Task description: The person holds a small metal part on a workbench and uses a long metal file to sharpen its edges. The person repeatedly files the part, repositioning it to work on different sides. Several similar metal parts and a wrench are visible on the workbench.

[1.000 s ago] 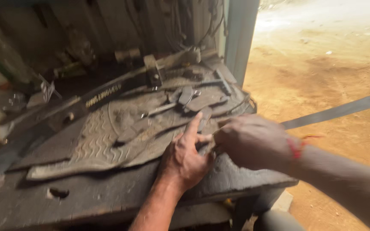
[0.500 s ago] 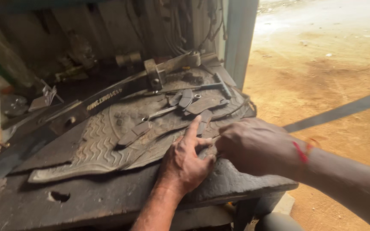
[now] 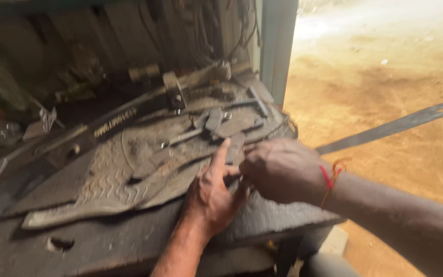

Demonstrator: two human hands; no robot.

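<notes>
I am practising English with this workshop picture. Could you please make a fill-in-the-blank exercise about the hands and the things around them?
1. The right hand wears a ___ thread at the wrist.
2. The left hand rests on a rubber mat with a ___ tread pattern.
3. A long flat metal bar sticks out over the ___ ground.

Missing words: red; zigzag; sandy

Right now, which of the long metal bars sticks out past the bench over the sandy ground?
The flat grey bar with a hole in its tip, jutting right behind the right hand. The dark bar lies wholly on the workbench.
</notes>
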